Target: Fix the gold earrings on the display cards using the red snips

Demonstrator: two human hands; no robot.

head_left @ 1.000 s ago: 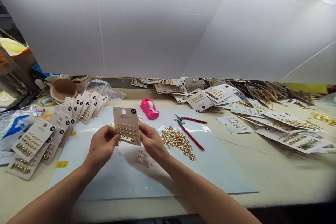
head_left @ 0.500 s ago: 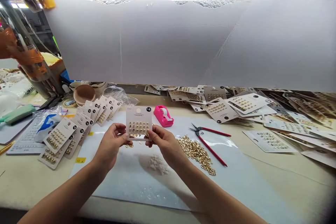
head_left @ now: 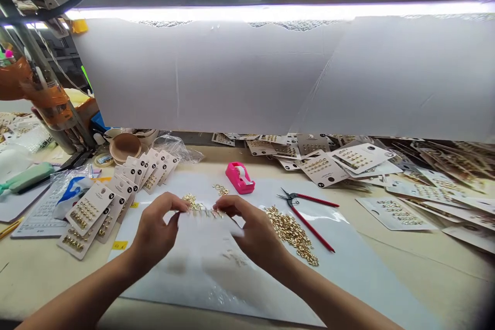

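Between both hands an earring card (head_left: 207, 216) is tipped nearly edge-on and blurred, with its small posts showing in a row. My left hand (head_left: 158, 221) pinches its left end, and my right hand (head_left: 251, 221) holds the right end. Just beyond the card, small gold pieces (head_left: 191, 201) lie on the white sheet, with a few more gold rings (head_left: 220, 190) further back. A larger pile of gold pieces (head_left: 290, 232) is to the right of my right hand. Below the card, a small pale heap (head_left: 234, 258) is smeared and partly hidden.
A pink tape dispenser (head_left: 240, 179) stands behind the hands. Red-handled pliers (head_left: 309, 219) lie open at the right. Fanned earring cards (head_left: 91, 206) are at the left, near a brown bowl (head_left: 126, 148). Many more cards (head_left: 363, 157) are heaped at the back right.
The card has tipped from facing me to nearly edge-on. Both hands have turned with it. Gold pieces behind it have come into sight, and the camera view has shifted slightly.
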